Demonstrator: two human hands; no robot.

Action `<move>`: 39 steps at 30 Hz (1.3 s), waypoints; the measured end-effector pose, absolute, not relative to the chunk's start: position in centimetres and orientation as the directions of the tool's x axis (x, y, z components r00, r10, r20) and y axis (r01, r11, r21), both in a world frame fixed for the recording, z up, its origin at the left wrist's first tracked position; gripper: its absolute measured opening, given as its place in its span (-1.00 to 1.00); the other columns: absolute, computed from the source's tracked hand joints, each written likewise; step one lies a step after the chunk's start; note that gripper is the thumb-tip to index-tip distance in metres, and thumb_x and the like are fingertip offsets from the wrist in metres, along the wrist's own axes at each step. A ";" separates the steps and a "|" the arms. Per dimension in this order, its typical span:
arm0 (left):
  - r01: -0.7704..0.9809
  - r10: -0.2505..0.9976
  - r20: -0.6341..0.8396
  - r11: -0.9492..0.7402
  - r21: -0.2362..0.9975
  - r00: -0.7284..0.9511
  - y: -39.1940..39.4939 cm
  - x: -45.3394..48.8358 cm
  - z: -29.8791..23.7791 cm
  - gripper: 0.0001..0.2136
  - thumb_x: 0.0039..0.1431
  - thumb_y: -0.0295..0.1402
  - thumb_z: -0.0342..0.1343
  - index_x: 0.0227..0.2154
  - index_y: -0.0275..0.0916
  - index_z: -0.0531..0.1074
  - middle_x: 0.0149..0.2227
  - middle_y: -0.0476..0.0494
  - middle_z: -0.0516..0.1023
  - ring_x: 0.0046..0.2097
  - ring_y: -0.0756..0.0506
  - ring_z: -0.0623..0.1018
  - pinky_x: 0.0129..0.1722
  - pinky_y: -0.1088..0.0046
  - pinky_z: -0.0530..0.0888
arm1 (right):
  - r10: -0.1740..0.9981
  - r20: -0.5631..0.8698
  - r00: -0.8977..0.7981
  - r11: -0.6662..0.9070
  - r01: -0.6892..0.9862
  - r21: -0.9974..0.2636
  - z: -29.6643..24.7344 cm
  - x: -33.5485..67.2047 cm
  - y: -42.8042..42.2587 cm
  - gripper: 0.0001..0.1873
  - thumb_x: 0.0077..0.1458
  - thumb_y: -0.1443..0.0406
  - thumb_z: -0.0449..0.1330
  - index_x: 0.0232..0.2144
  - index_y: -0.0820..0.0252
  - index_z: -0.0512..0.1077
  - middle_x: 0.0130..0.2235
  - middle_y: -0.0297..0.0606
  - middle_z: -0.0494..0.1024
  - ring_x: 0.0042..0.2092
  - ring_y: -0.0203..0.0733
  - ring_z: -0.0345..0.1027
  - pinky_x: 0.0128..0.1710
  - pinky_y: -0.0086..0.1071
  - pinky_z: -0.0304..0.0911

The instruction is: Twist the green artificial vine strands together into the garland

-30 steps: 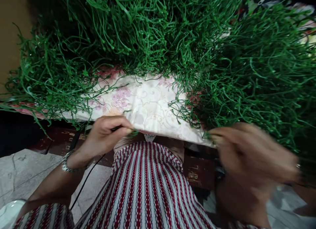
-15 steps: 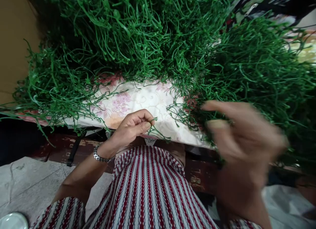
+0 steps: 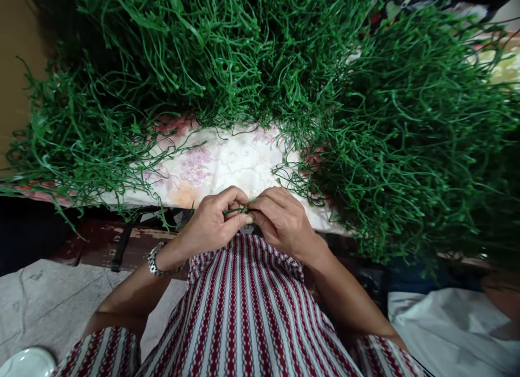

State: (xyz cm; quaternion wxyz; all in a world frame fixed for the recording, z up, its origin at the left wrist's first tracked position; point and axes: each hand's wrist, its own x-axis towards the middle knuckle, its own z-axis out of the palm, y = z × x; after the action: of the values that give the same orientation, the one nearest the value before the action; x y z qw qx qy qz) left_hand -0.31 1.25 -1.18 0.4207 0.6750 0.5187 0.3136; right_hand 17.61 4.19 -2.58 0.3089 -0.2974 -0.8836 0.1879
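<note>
My left hand [image 3: 215, 220], with a metal watch [image 3: 154, 260] on its wrist, pinches a thin green artificial plant stem [image 3: 234, 210] between thumb and fingers. Fingertip to fingertip with it, my right hand [image 3: 285, 221] is closed on the same small piece. Both hands meet at the table's front edge, just above my striped top [image 3: 244, 301]. The fingers cover most of the piece, so its joints are hard to make out. Beyond my hands lies a large pile of green plastic-looking stems [image 3: 227, 52].
More stems lie heaped at left [image 3: 81, 133] and right [image 3: 406, 138] on a floral tablecloth [image 3: 239, 163]. Some hang over the front edge. A brown cardboard surface [image 3: 18, 36] stands far left. A white round lid or dish [image 3: 28, 363] sits low left. White cloth [image 3: 442, 323] is at lower right.
My right hand has come from the right-hand heap to the middle and joined my left hand at the stem. The left hand has stayed nearly in place.
</note>
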 end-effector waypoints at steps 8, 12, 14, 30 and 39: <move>0.253 0.778 0.078 -0.295 0.921 0.623 1.7 -1.0 -0.7 -0.69 0.10 -0.42 0.05 -0.72 -0.29 0.20 -0.68 0.07 0.15 -0.58 0.10 0.18 -0.57 0.55 0.15 | 0.474 0.330 -0.817 0.646 0.068 -0.760 -1.6 18.2 4.7 -0.75 0.19 0.34 -0.01 -0.49 0.27 0.35 -0.50 -0.29 0.33 -0.41 -0.32 0.20 -0.36 -0.42 0.13; 0.153 0.780 0.018 -0.146 0.977 0.626 1.7 -1.2 -1.5 -0.70 0.12 -0.29 0.05 -0.68 -0.30 0.31 -0.67 0.03 0.20 -0.59 0.08 0.19 -0.58 0.53 0.17 | 0.492 0.274 -0.826 0.371 -0.086 -0.925 -1.9 18.4 5.2 -0.76 0.19 0.27 0.02 -0.44 0.31 0.36 -0.47 -0.29 0.34 -0.41 -0.36 0.20 -0.39 -0.47 0.14; 0.173 0.796 -0.040 -0.082 0.982 0.604 1.7 -1.3 -1.9 -0.71 0.11 -0.25 0.06 -0.65 -0.30 0.34 -0.66 0.02 0.21 -0.58 0.07 0.19 -0.58 0.52 0.18 | 0.532 0.225 -0.816 0.290 -0.073 -0.954 -2.1 18.3 5.0 -0.75 0.19 0.25 0.03 -0.44 0.31 0.35 -0.46 -0.29 0.33 -0.41 -0.37 0.19 -0.39 -0.48 0.14; 0.391 0.768 0.128 -0.454 0.800 0.628 1.2 -1.1 -1.6 -0.78 0.16 -0.49 -0.07 -0.60 -0.28 0.26 -0.59 0.02 0.24 -0.50 0.06 0.27 -0.49 0.54 0.22 | 0.621 0.081 -0.780 0.208 0.064 -0.976 -3.6 18.3 3.8 -0.78 0.10 0.27 0.16 -0.51 0.30 0.30 -0.55 -0.44 0.23 -0.50 -0.46 0.05 -0.49 -0.55 0.02; 0.082 0.789 -0.050 0.000 0.997 0.613 1.6 -1.4 -1.6 -0.77 0.11 -0.35 0.05 -0.62 -0.30 0.32 -0.62 0.03 0.22 -0.56 0.08 0.19 -0.56 0.54 0.17 | 0.566 0.252 -0.785 0.073 -0.257 -0.964 -3.8 18.4 4.0 -0.84 0.10 0.31 0.14 -0.46 0.31 0.37 -0.52 -0.34 0.34 -0.48 -0.42 0.18 -0.46 -0.51 0.14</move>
State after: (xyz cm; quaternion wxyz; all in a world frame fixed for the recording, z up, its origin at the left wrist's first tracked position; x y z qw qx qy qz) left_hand -1.39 1.55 -1.57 0.6219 0.6477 0.3362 0.2841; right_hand 18.35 4.03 -3.76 0.3066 -0.1159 -0.6652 0.6709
